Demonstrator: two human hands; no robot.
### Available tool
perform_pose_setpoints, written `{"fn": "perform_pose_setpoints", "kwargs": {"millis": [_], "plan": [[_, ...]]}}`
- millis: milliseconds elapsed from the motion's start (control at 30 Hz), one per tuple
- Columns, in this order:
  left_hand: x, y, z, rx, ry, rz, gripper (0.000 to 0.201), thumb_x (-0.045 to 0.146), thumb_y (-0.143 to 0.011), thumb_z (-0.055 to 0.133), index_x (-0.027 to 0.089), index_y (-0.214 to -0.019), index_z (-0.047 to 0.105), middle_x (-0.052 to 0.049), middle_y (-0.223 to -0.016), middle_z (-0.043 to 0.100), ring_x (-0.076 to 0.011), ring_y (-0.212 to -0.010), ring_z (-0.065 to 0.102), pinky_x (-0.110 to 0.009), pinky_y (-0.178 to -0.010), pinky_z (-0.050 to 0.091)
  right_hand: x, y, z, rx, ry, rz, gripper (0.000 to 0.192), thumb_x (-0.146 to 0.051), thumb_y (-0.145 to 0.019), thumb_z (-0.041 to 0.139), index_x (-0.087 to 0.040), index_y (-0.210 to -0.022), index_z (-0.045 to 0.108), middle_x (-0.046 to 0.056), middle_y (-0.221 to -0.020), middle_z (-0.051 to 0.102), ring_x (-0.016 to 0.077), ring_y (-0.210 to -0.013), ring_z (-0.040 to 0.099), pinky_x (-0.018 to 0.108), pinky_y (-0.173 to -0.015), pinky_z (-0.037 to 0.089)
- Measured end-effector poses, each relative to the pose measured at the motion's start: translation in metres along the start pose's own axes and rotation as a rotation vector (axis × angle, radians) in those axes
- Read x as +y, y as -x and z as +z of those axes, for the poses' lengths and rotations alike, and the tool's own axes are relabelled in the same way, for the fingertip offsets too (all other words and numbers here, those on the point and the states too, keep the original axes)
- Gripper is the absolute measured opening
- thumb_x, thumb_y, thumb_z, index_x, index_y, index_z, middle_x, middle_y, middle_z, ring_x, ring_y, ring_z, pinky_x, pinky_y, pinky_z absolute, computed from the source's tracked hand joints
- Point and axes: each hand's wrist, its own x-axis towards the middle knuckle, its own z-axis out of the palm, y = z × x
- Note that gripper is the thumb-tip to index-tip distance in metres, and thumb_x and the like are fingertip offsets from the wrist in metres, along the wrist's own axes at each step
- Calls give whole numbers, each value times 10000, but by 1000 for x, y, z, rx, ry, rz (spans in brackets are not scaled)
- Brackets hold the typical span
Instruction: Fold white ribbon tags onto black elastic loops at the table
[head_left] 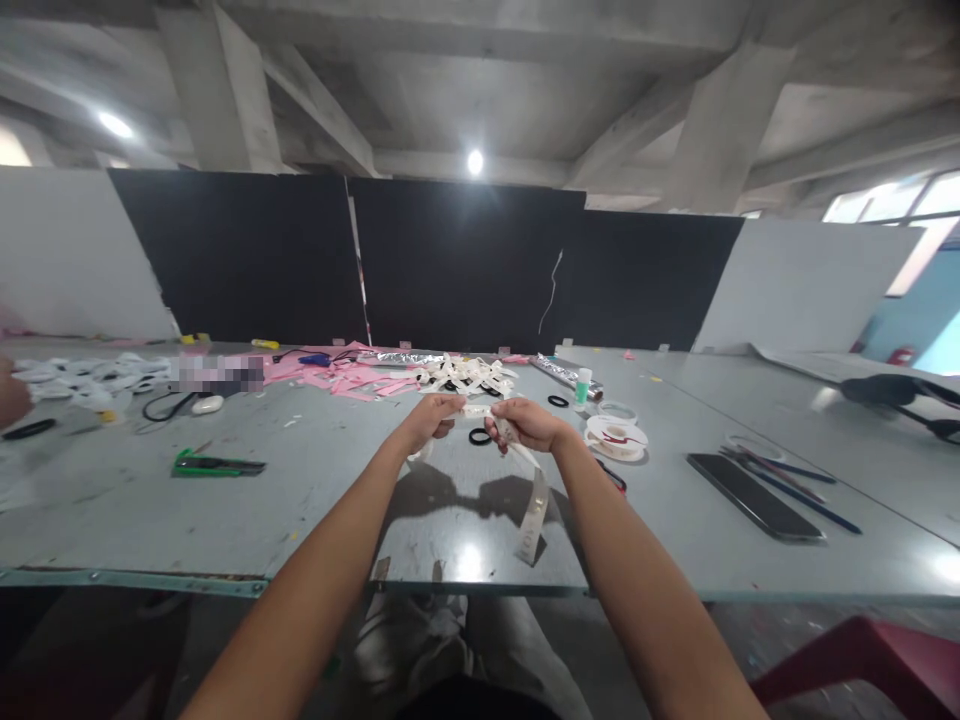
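Between my two hands a cream ribbon with printed letters (533,515) is stretched, a short stretch of it level above the table. My left hand (431,422) pinches it at one side, with a small end showing below the fingers. At the other side my right hand (525,425) pinches it too, and a long tail falls from there to the tabletop. A black ring-shaped band (480,436) lies on the table just behind and between the hands. Beyond them sits a heap of cream ribbon pieces (469,376).
On the right are a ribbon spool (616,438), a green-and-white glue stick (582,386), another black band (557,401) and a dark phone (754,495). A green box cutter (217,465) lies left, pink strips (345,374) behind. Another person's hand (11,392) shows far left.
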Motion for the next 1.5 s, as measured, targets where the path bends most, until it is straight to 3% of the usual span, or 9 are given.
{"fn": "perform_pose_setpoints", "kwargs": {"millis": [433, 600, 767, 900, 1000, 1067, 1233, 1367, 1500], "plan": [[2, -4, -11, 72, 438, 59, 492, 408, -747, 681, 191, -565, 279, 103, -460, 205, -16, -354, 155, -176, -363, 113, 1, -1, -5, 72, -37, -205, 233, -292, -721, 737, -123, -841, 630, 33, -754, 617, 110, -653, 584, 241, -610, 508], [11, 0, -18, 112, 668, 106, 420, 380, -757, 677, 172, -580, 358, 104, -450, 236, -21, -344, 164, -179, -346, 140, -4, 3, -10, 3, -2, -213, 200, -194, -699, 708, -139, -872, 623, -22, -636, 534, 60, -505, 444, 176, -440, 357], [14, 0, -22, 203, 742, 198, 312, 343, -780, 647, 173, -639, 426, 114, -413, 212, -33, -326, 152, -184, -349, 120, -7, 10, -31, 276, 396, -151, 333, -119, -679, 609, -185, -1001, 662, 22, -810, 614, 83, -587, 479, 205, -515, 379], [11, -2, -13, 194, 527, 110, 385, 324, -730, 696, 184, -599, 363, 115, -402, 216, -25, -325, 151, -183, -359, 102, 5, -4, -31, 580, 883, -111, 342, -84, -619, 595, -177, -927, 709, 89, -1015, 657, 197, -893, 570, 319, -819, 438], [7, -2, -5, 107, 336, 21, 366, 349, -717, 713, 176, -617, 407, 111, -406, 249, -18, -327, 168, -174, -366, 99, 16, -26, -10, 525, 723, -428, 377, -234, -763, 534, -245, -1124, 643, 48, -1240, 588, 220, -1113, 516, 367, -940, 394], [5, -2, -3, 41, 268, 1, 332, 385, -736, 695, 161, -646, 467, 106, -406, 260, -19, -328, 176, -174, -368, 106, 22, -39, 6, 413, 560, -526, 327, -384, -846, 489, -244, -1097, 645, 34, -1160, 626, 205, -1090, 530, 361, -953, 383], [4, -2, -8, -10, 263, 20, 413, 420, -775, 650, 161, -557, 413, 82, -401, 290, -21, -330, 195, -182, -366, 140, 29, -46, 22, 289, 303, -395, 370, -516, -792, 576, -164, -687, 625, 4, -656, 589, 143, -677, 525, 283, -714, 433], [6, -2, -7, -26, 331, 22, 422, 394, -786, 645, 163, -543, 389, 83, -410, 284, -22, -335, 204, -174, -362, 161, 19, -33, 18, 284, 21, -452, 333, -473, -745, 655, -170, -637, 570, -6, -639, 550, 126, -646, 504, 260, -678, 428], [8, -2, -7, -24, 458, -5, 363, 359, -801, 627, 148, -577, 437, 70, -460, 329, -26, -351, 247, -167, -358, 203, 5, -17, 15, 70, -156, -336, 373, -487, -807, 604, -180, -624, 497, -49, -528, 411, 85, -475, 387, 228, -497, 385]]}}
